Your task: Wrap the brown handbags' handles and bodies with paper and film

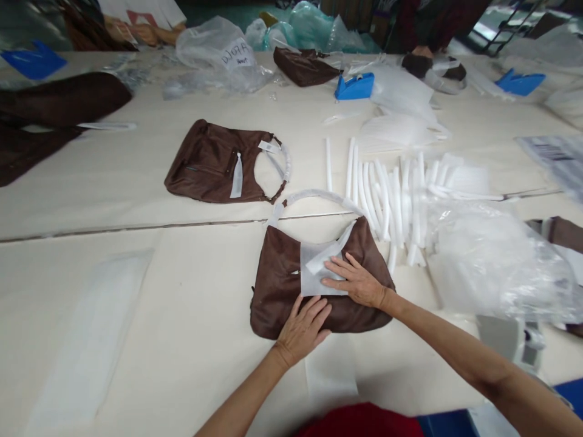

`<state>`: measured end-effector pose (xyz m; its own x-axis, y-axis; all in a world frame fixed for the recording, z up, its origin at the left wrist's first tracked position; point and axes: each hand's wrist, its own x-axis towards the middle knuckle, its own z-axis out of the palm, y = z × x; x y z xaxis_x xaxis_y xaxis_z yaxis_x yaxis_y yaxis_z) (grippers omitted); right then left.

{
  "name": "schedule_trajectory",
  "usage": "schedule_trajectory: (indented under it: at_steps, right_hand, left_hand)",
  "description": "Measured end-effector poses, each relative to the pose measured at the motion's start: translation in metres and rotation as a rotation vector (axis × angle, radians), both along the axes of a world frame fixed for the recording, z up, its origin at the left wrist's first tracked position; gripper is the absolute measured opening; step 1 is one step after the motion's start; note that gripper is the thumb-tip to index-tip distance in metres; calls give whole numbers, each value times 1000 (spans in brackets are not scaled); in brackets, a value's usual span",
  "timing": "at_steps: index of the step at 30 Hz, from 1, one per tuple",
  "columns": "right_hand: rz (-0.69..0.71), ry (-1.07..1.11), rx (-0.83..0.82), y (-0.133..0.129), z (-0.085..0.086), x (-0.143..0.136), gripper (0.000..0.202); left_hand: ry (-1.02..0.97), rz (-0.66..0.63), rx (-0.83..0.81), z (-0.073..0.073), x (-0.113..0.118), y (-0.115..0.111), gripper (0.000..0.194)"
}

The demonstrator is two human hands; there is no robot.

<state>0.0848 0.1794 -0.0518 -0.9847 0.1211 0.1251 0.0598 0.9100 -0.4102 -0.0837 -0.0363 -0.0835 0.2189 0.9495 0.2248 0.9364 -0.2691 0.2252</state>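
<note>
A brown handbag (273, 273) lies flat on the table in front of me, its handle (319, 194) wrapped in white material and arching away from me. Over the middle of the bag is a sheet of translucent white wrapping (314, 279), folded over at the bag's upper edge. My right hand (357, 280) rests on this sheet with its fingers spread. On the lower front of the bag, my left hand (304, 328) lies flat, its fingertips at the sheet's lower edge. Neither hand grips anything.
Another brown handbag (204, 164) with a wrapped handle lies beyond to the left. Several white foam tubes (396, 194) lie to the right, beside a pile of clear plastic bags (496, 261). A blue tape dispenser (355, 87) stands farther back. Other people's hands are across the table.
</note>
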Motion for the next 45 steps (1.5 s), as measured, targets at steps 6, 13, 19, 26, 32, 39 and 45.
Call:
schedule_trajectory:
  at_steps: [6, 13, 19, 26, 32, 39, 45]
  right_hand:
    - [46, -19, -39, 3, 1, 4, 69]
    - [28, 10, -117, 5, 0, 0, 64]
    - [-67, -27, -109, -20, 12, 17, 50]
    - [-101, -38, -49, -117, 8, 103, 61]
    - [17, 78, -102, -157, -11, 78, 41]
    - [-358, 364, -436, -134, 14, 49, 24]
    - [-799, 233, -592, -76, 20, 3, 32]
  left_hand:
    - [28, 107, 126, -2, 3, -2, 56]
    - [77, 79, -82, 15, -8, 15, 74]
    - [89, 13, -136, 20, -12, 25, 67]
    - [72, -4, -133, 20, -12, 29, 65]
    - [96, -4, -122, 18, -13, 27, 65]
    - [82, -1, -130, 13, -17, 25, 64]
    - [19, 4, -189, 7, -21, 26, 51]
